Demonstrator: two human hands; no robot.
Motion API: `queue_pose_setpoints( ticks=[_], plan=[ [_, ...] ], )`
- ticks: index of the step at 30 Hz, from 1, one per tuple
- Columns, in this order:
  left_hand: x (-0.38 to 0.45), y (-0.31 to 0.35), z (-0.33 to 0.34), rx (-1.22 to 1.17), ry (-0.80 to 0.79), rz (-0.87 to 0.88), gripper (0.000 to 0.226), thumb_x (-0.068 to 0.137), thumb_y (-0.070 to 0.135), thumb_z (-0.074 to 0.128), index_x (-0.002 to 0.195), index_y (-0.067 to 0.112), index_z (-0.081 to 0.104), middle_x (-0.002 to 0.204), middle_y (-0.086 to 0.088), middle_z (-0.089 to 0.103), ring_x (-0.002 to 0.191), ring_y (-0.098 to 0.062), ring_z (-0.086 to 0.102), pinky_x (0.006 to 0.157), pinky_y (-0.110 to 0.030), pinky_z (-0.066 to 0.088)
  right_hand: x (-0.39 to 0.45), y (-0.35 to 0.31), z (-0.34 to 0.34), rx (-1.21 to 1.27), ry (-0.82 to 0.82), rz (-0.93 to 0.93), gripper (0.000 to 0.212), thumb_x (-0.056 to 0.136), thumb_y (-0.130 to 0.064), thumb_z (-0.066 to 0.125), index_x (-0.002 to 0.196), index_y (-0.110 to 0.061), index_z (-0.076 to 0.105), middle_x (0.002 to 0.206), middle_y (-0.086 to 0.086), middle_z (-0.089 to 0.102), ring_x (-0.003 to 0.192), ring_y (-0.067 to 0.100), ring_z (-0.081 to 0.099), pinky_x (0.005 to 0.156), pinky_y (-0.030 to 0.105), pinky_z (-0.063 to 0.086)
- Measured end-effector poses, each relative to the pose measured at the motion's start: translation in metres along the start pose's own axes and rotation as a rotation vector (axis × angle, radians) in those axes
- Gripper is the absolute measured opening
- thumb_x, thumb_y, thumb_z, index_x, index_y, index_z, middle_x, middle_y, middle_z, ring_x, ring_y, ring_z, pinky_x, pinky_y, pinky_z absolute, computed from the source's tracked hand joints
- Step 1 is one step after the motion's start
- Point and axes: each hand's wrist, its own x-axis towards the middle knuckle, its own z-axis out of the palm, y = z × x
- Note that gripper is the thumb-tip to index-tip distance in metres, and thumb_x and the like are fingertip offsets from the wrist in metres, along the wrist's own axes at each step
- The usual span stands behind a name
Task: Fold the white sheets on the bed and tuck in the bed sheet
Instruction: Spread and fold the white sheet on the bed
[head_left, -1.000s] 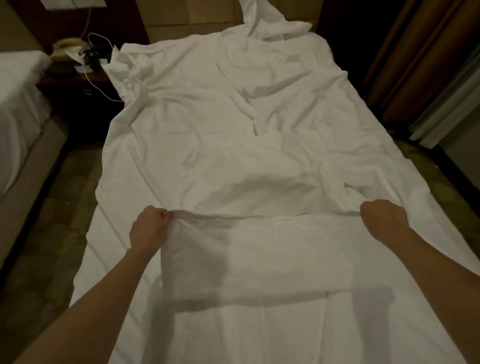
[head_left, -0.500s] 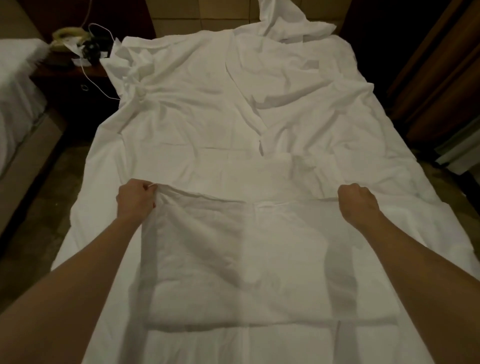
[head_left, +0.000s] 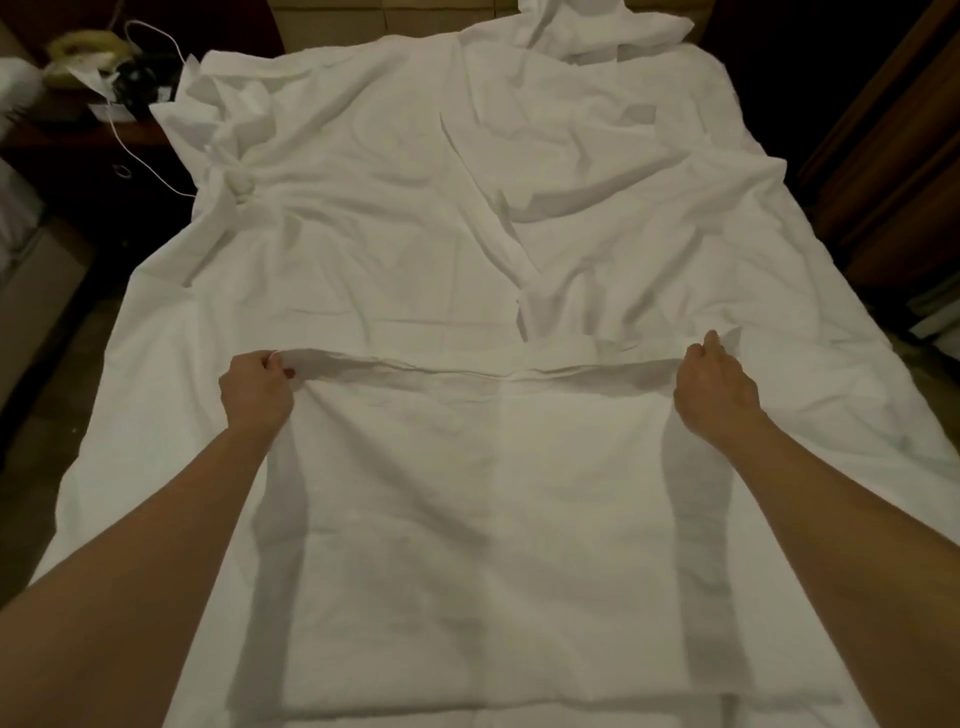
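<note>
Item one: folded white sheet (head_left: 493, 519), a broad rectangular panel lying flat on the near half of the bed, its far edge stretched into a taut, slightly rumpled line between my two hands. My left hand (head_left: 255, 388) grips the far left corner, fingers curled round the cloth. My right hand (head_left: 716, 385) grips the far right corner the same way, a small tuft of fabric standing up beyond the knuckles. Both forearms cast long shadows down the panel.

Item two: bed sheet (head_left: 363, 218), white, spread beneath the folded piece and over the whole mattress, creased, bunched into a knot near the far left corner and heaped at the far right.

Item three: dark nightstand (head_left: 78, 156), left of the bed's head, bearing a pale telephone (head_left: 85, 52) and a white cable (head_left: 136, 150) trailing down its front.
</note>
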Motion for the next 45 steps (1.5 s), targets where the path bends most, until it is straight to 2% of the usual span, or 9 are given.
queue_pose_setpoints(
  ticks=[8, 10, 12, 15, 18, 21, 26, 31, 45],
  plan=[
    [0.033, -0.002, 0.038, 0.037, 0.017, 0.099, 0.031, 0.101, 0.012, 0.035, 0.113, 0.003, 0.061, 0.116, -0.018, 0.062, 0.114, -0.037, 0.054, 0.089, -0.034, 0.039, 0.047, -0.004, 0.028, 0.073, 0.000, 0.048, 0.070, 0.096, -0.014, 0.048, 0.150, 0.000, 0.006, 0.158, 0.018, -0.007, 0.144, 0.037, 0.012, 0.115, 0.044, 0.018],
    [0.034, -0.013, 0.051, 0.142, -0.115, 0.179, 0.043, 0.102, 0.015, 0.037, 0.144, 0.004, 0.035, 0.150, -0.018, 0.034, 0.140, -0.031, 0.029, 0.109, -0.033, 0.024, 0.049, -0.009, 0.040, 0.093, -0.017, 0.044, 0.078, 0.095, -0.019, 0.050, 0.152, -0.014, -0.002, 0.158, 0.012, -0.017, 0.145, 0.038, 0.000, 0.116, 0.052, 0.011],
    [0.031, -0.025, 0.066, 0.230, -0.265, 0.194, 0.064, 0.100, 0.019, 0.043, 0.152, 0.008, 0.007, 0.160, -0.014, 0.001, 0.147, -0.030, 0.005, 0.116, -0.039, 0.011, 0.047, -0.018, 0.050, 0.130, -0.031, 0.035, 0.078, 0.096, -0.026, 0.049, 0.153, -0.021, -0.004, 0.158, 0.007, -0.019, 0.145, 0.037, -0.004, 0.113, 0.059, 0.008],
    [0.016, -0.042, 0.092, 0.494, -0.472, 0.209, 0.070, 0.098, 0.042, 0.039, 0.153, 0.019, 0.003, 0.161, -0.005, -0.009, 0.147, -0.032, -0.006, 0.114, -0.061, 0.010, 0.042, -0.032, 0.064, 0.209, -0.090, 0.033, 0.072, 0.099, -0.037, 0.042, 0.153, -0.023, -0.003, 0.159, 0.003, -0.018, 0.146, 0.034, -0.007, 0.111, 0.064, 0.007],
    [-0.009, -0.043, 0.107, 0.636, -0.624, 0.134, 0.069, 0.097, 0.058, 0.029, 0.152, 0.032, -0.003, 0.159, 0.004, -0.017, 0.146, -0.030, -0.015, 0.109, -0.068, 0.003, 0.036, -0.040, 0.083, 0.205, -0.212, 0.019, 0.062, 0.100, -0.047, 0.024, 0.153, -0.026, -0.002, 0.160, 0.001, -0.011, 0.146, 0.032, -0.008, 0.112, 0.063, 0.004],
    [-0.020, -0.038, 0.106, 0.647, -0.628, 0.075, 0.071, 0.094, 0.064, 0.023, 0.151, 0.035, -0.007, 0.158, 0.006, -0.020, 0.145, -0.030, -0.018, 0.108, -0.069, -0.001, 0.033, -0.034, 0.091, 0.190, -0.314, 0.062, 0.062, 0.098, -0.056, 0.015, 0.152, -0.031, -0.004, 0.160, -0.002, -0.010, 0.147, 0.029, -0.007, 0.113, 0.062, 0.003],
    [-0.033, -0.027, 0.095, 0.646, -0.572, 0.106, 0.071, 0.094, 0.064, 0.023, 0.151, 0.036, -0.009, 0.159, 0.005, -0.020, 0.146, -0.029, -0.016, 0.108, -0.069, -0.001, 0.011, -0.028, 0.090, 0.220, -0.163, 0.012, 0.058, 0.101, -0.046, 0.023, 0.153, -0.025, 0.006, 0.161, 0.002, 0.000, 0.147, 0.030, 0.002, 0.113, 0.062, 0.008],
    [-0.082, -0.040, 0.079, 0.635, -0.607, 0.100, 0.068, 0.096, 0.060, 0.024, 0.151, 0.036, -0.008, 0.159, 0.005, -0.017, 0.146, -0.028, -0.014, 0.109, -0.069, 0.002, -0.031, -0.028, 0.096, 0.315, -0.192, -0.027, 0.054, 0.102, -0.041, 0.021, 0.152, -0.023, 0.011, 0.161, 0.001, 0.003, 0.147, 0.025, 0.002, 0.115, 0.057, 0.005],
    [-0.212, -0.107, 0.023, 0.771, -0.719, 0.150, 0.086, 0.090, 0.067, 0.034, 0.148, 0.033, -0.019, 0.157, 0.001, -0.025, 0.146, -0.030, -0.013, 0.109, -0.068, 0.007, -0.194, -0.014, 0.135, 0.079, -0.159, -0.116, 0.064, 0.100, -0.040, 0.032, 0.153, -0.020, 0.002, 0.160, 0.006, -0.007, 0.147, 0.027, -0.006, 0.113, 0.061, 0.006]
  ],
)
